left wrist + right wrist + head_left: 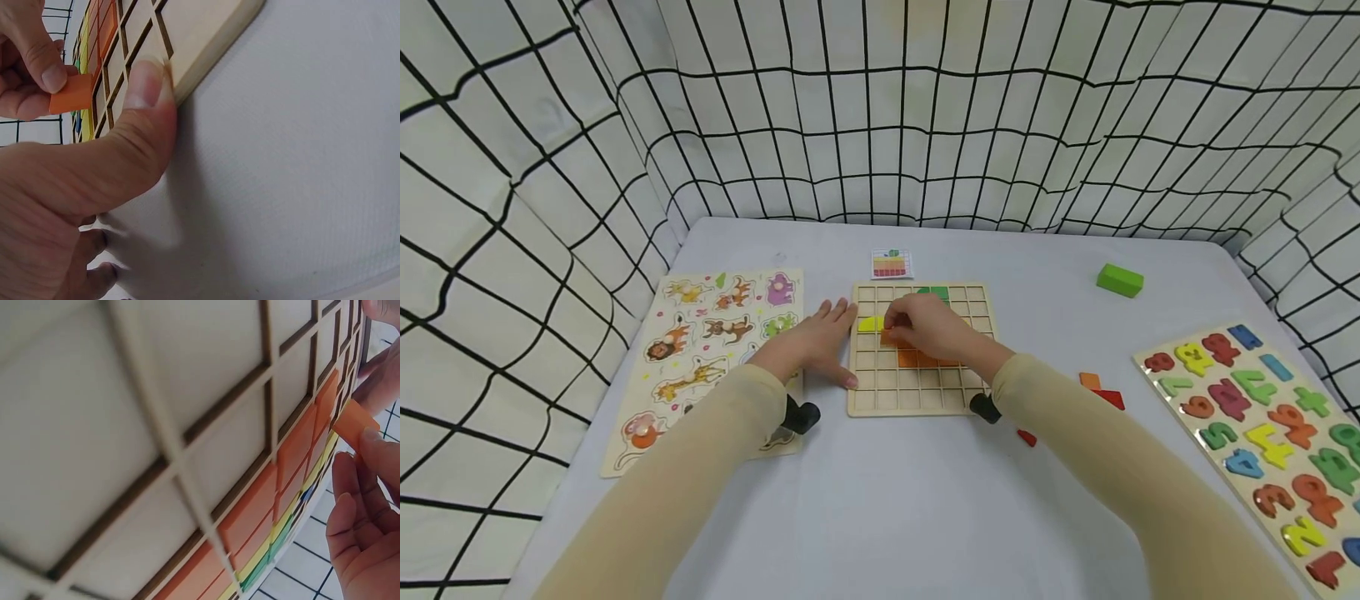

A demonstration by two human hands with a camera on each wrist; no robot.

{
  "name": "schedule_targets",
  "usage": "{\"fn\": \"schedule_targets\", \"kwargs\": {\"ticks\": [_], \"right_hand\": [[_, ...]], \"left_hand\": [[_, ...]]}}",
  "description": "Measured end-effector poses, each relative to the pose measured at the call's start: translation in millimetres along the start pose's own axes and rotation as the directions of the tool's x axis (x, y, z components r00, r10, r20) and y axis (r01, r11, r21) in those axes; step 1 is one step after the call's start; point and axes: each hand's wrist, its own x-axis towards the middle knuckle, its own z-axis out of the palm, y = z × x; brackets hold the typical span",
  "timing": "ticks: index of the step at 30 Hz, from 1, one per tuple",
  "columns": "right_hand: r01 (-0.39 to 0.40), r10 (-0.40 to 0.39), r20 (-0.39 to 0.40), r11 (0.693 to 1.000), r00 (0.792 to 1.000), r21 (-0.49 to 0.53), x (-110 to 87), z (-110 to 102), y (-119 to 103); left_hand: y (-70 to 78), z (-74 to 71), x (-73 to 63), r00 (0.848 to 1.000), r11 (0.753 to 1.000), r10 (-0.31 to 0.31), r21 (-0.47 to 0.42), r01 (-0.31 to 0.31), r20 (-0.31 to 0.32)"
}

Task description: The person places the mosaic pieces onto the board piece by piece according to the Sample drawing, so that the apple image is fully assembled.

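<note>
My right hand (928,323) pinches a small orange tile (70,95) between thumb and fingers, just over the wooden grid board (872,396). In the right wrist view the tile (357,421) stands tilted near the board's left side. Orange tiles (916,358), a yellow tile (869,323) and a green tile (936,292) lie in the grid cells; my right hand hides part of them in the head view. My left hand (816,343) rests with spread fingers at the board's left edge, its thumb (147,94) on the rim.
An animal puzzle board (681,354) lies at left, partly under my left forearm. At right is a number puzzle (1217,450). A picture card (891,264) sits behind the grid; a green block (1120,280) is back right. Loose orange (1089,381) and red (1108,398) pieces lie near my right forearm.
</note>
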Motion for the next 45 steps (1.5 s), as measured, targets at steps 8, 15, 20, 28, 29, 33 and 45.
{"fn": "schedule_targets", "kwargs": {"ticks": [8,15,20,28,29,33,45], "right_hand": [[-0.009,0.010,0.030,0.999,1.000,-0.036,5.6,2.9,-4.4],[-0.033,0.036,0.038,0.996,0.999,-0.077,8.9,5.2,-5.9],[-0.050,0.057,0.050,0.990,0.997,-0.131,10.5,7.0,-8.4],[-0.028,0.038,0.046,0.980,0.998,-0.196,11.5,9.2,-9.4],[-0.025,0.035,0.045,0.980,0.998,-0.199,11.6,9.4,-9.3],[-0.026,0.033,0.039,0.984,0.999,-0.178,9.8,8.4,-8.7],[-0.094,0.093,-0.016,0.993,0.996,-0.074,-37.7,-24.7,29.2]], "left_hand": [[3.6,-2.2,-2.0,1.000,1.000,-0.003,-0.005,0.003,-0.004],[3.2,-1.4,-1.1,1.000,1.000,-0.005,-0.003,0.005,-0.003],[2.9,-0.5,-0.5,1.000,1.000,-0.007,-0.002,0.007,-0.006],[2.8,-0.1,-0.2,1.000,1.000,-0.007,0.006,0.007,-0.006],[2.9,-0.2,-0.4,1.000,1.000,-0.007,0.005,0.007,-0.007],[3.5,-0.9,-1.3,1.000,1.000,-0.004,0.009,0.004,-0.010],[2.7,1.0,-0.4,1.000,1.000,-0.002,0.020,0.003,-0.009]]}}
